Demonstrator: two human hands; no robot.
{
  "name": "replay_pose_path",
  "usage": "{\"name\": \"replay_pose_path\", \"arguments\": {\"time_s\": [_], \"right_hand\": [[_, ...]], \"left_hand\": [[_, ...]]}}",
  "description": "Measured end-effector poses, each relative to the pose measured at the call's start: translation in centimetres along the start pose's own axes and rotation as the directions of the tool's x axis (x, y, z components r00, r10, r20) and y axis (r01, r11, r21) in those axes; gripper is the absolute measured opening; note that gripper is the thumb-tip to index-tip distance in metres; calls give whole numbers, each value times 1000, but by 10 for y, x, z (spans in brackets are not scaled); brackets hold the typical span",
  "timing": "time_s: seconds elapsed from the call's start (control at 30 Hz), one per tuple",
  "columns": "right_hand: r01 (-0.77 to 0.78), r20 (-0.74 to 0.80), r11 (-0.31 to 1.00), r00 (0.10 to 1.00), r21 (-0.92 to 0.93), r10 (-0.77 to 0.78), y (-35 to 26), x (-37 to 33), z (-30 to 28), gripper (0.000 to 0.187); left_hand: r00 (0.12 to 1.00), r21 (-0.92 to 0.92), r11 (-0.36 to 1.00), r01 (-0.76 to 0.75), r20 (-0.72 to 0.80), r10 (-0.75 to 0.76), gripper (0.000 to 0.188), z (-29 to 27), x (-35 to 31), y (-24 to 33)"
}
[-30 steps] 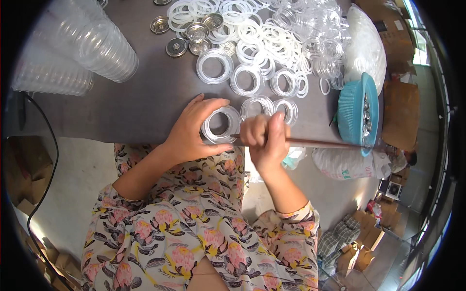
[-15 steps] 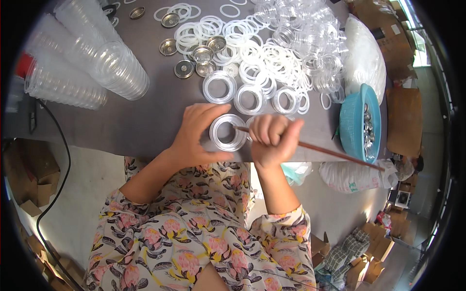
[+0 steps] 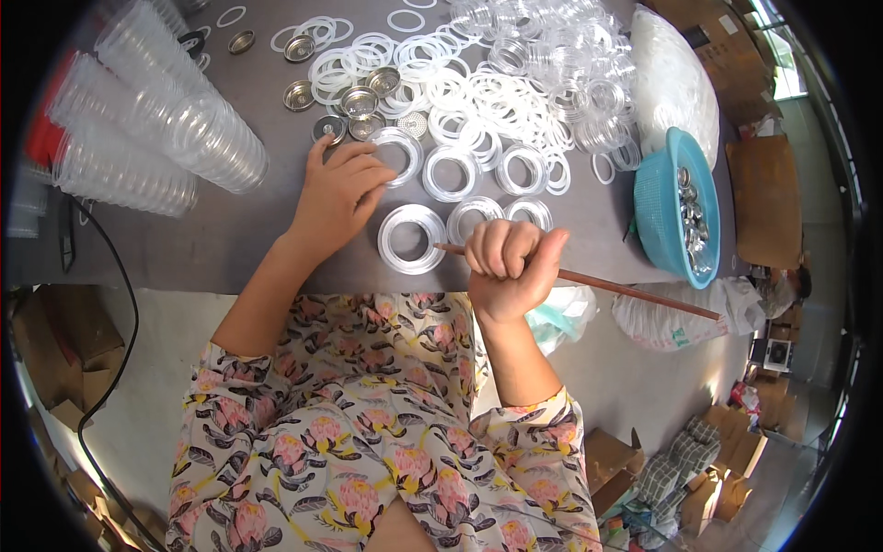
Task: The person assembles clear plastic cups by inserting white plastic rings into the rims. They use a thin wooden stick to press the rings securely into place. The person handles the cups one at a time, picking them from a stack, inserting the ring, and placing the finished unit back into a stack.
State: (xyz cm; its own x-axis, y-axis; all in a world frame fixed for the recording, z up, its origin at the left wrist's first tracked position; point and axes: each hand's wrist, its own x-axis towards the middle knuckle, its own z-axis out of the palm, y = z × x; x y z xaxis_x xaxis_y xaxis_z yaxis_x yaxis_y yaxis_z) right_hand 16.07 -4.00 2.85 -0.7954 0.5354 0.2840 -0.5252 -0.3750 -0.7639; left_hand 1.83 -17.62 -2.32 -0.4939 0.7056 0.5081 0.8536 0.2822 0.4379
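Grey table (image 3: 230,244), light floor (image 3: 189,377) below, cartons (image 3: 69,322) around. Front clear ring (image 3: 385,239) lies flat near the table's near edge. Brown stick (image 3: 635,294) just right of it: long axis left-right, right end slanting toward the person, left tip at the ring's right rim; contact unclear. Right hand (image 3: 515,262) is a fist closed round the stick, just right of the ring. Left hand (image 3: 340,193) is beyond and left of the ring, fingers parted, lightly bent, nothing visibly gripped. Dark metal cap (image 3: 331,126), beyond and left of the ring, sits right at the left index tip, on its far side; can't tell if touching. Round, no long axis. Left hand is by far nearer the cap. Further out from the ring: second clear ring (image 3: 417,155) beyond, by the left fingers; white flat rings (image 3: 515,110) beyond and right; blue basket (image 3: 655,207) well right; stacked clear cups (image 3: 198,129) beyond and well left.
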Motion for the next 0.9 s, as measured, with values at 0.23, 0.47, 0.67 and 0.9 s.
{"name": "replay_pose_path", "arguments": {"time_s": [0.23, 0.47, 0.67, 0.9], "right_hand": [[139, -17, 990, 990, 14, -139, -19, 7, -9, 57], [-12, 19, 997, 1000, 74, 11, -21, 4, 11, 59], [-262, 57, 957, 965, 121, 257, 2, -1, 21, 58], [-105, 81, 989, 990, -105, 114, 30, 26, 26, 58]], "left_hand": [[981, -167, 967, -191, 6, 195, 16, -45, -11, 42], [943, -213, 959, -187, 234, 236, 31, -43, -21, 47], [952, -599, 746, 291, 259, -163, 83, -3, -27, 51], [963, -687, 675, 270, 202, -179, 78, 5, -29, 53]]}}
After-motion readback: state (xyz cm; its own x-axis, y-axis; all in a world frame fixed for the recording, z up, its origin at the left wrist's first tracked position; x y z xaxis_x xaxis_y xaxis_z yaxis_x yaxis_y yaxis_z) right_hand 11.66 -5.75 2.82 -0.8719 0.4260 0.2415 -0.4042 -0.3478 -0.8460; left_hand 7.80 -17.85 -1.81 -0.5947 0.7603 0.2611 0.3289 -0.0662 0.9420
